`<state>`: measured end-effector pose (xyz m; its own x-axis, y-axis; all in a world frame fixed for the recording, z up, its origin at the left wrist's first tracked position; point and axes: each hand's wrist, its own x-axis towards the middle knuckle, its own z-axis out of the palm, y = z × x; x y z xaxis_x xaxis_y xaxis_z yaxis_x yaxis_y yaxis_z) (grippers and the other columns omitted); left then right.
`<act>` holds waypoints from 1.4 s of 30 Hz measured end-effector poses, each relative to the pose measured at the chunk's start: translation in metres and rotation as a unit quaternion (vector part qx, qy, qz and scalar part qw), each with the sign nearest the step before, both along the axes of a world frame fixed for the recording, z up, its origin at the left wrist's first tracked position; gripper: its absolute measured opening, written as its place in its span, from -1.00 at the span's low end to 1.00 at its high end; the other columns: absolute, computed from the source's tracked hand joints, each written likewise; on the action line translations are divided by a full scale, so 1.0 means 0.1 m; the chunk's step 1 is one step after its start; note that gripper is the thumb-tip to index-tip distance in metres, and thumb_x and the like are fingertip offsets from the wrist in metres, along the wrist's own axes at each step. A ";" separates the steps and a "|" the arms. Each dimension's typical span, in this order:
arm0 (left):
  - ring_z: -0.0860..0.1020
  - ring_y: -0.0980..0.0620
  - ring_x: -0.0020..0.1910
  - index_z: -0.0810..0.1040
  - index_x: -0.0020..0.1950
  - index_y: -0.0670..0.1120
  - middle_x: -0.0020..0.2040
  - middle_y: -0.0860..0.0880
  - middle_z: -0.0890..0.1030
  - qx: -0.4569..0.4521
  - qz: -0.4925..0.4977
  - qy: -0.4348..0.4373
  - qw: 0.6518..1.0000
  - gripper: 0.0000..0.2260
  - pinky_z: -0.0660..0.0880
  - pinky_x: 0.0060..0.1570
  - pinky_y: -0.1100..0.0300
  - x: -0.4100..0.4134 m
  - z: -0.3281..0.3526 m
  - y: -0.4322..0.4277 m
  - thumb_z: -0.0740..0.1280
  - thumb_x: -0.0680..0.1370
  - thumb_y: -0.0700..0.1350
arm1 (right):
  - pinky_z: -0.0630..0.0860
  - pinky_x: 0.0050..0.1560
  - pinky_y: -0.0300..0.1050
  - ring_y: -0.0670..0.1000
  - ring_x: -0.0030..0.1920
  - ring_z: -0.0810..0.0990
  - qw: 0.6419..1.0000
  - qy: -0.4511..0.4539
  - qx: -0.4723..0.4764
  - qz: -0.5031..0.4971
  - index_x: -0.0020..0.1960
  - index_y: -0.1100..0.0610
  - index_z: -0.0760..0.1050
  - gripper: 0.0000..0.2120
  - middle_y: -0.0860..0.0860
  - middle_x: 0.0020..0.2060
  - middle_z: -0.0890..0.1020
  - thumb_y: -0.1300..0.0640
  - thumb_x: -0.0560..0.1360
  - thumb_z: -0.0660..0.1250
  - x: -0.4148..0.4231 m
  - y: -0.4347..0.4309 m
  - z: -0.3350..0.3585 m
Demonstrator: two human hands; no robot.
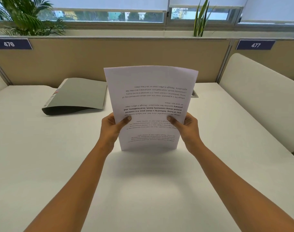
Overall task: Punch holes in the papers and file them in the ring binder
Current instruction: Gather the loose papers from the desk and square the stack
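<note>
Nearest to me, two bare forearms reach out over the white table [42,156], one from each lower corner of the view. At their ends, the left hand [112,126] and the right hand [189,126] hold the papers [151,91] between them. Each grip is narrow and pinched on a side edge of the sheets, with one thumb lying on the printed face and the other fingers hidden behind.

The papers stand nearly upright and bow a little toward the top. I cannot count how many sheets there are, as only the front one shows its face. Its print reads upside down from here, in several blocks, one of them bold. The lower edge hangs close over the table with a soft shadow beneath (I cannot tell whether it touches).

Farther back and to the left lies one grey ring binder [79,96]. It is closed and flat on the table, well apart from the hands, with its cover slightly lifted. One cable port [195,94] peeps out just past the right edge of the papers.

Behind that runs a beige partition [109,57] with two blue number plates, 476 [9,44] and 477 [255,45]. Two plants rise beyond it at the windows, a palm [27,15] and a tall-leaved one [201,19].
</note>
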<state>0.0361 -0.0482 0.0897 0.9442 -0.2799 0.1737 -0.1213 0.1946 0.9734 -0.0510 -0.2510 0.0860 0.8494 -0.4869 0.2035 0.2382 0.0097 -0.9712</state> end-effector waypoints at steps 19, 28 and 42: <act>0.59 0.02 -0.15 0.59 -0.11 -0.02 -0.13 0.02 0.65 0.019 0.020 0.036 0.999 -0.85 0.54 -0.14 0.23 -0.08 -0.13 -0.11 0.47 0.38 -0.21 | 0.55 -0.19 -0.32 -0.01 -0.07 0.62 0.999 0.034 -0.007 0.012 0.06 0.14 0.58 -0.79 -0.01 -0.08 0.66 0.21 0.43 0.41 0.03 0.06 -0.23; 0.62 0.21 -0.37 0.59 -0.21 -0.02 -0.37 0.17 0.66 0.038 0.049 0.025 0.998 -0.91 0.55 -0.34 0.32 -0.07 -0.11 -0.10 0.43 0.43 -0.20 | 0.57 -0.21 -0.33 0.01 -0.08 0.63 0.998 0.051 -0.013 0.018 0.09 0.18 0.57 -0.77 0.03 -0.07 0.66 0.19 0.44 0.40 0.05 0.01 -0.25; 0.66 0.18 -0.23 0.58 -0.05 -0.05 -0.24 0.14 0.70 -0.176 0.100 0.129 0.971 -0.86 0.59 -0.25 0.29 -0.12 -0.20 -0.11 0.37 0.47 -0.26 | 0.57 -0.28 -0.29 -0.06 -0.18 0.61 0.975 0.066 0.213 0.007 -0.06 0.12 0.53 -0.87 -0.03 -0.20 0.65 0.18 0.40 0.40 -0.03 0.00 -0.38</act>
